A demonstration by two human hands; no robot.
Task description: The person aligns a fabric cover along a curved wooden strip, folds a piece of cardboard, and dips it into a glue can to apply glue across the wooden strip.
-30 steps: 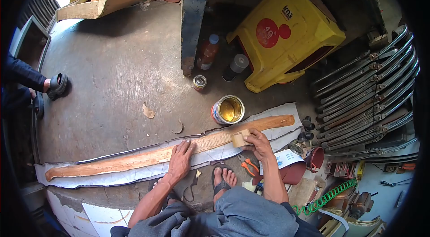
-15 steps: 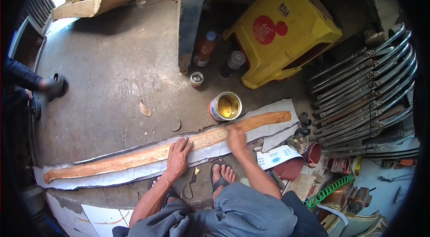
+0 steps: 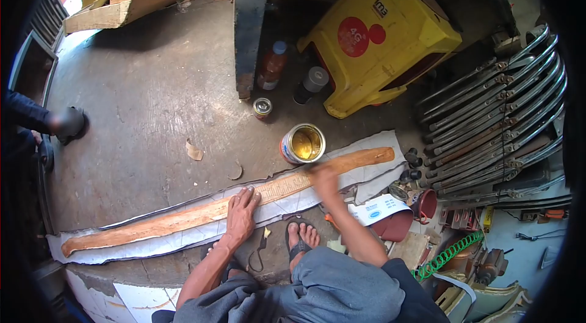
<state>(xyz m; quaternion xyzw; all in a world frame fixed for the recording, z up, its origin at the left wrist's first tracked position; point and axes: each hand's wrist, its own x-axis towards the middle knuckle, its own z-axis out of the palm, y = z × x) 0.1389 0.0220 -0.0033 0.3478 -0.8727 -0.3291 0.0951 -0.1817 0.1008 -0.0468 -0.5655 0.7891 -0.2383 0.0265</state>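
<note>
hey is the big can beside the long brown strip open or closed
Open: the large can has no lid on, and yellowish contents show inside its rim.

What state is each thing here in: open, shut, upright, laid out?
Large tin: open, amber contents showing
Small can: upright
Orange-brown bottle: upright, blue cap on
Long brown strip: lying on the fabric
Fabric: spread out
Green hose: coiled
Left hand: open, resting on the strip
Right hand: blurred, grip unclear

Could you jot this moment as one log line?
left hand: resting on brown strip | right hand: blurred, at strip, grip unclear | can: open, near strip
</note>
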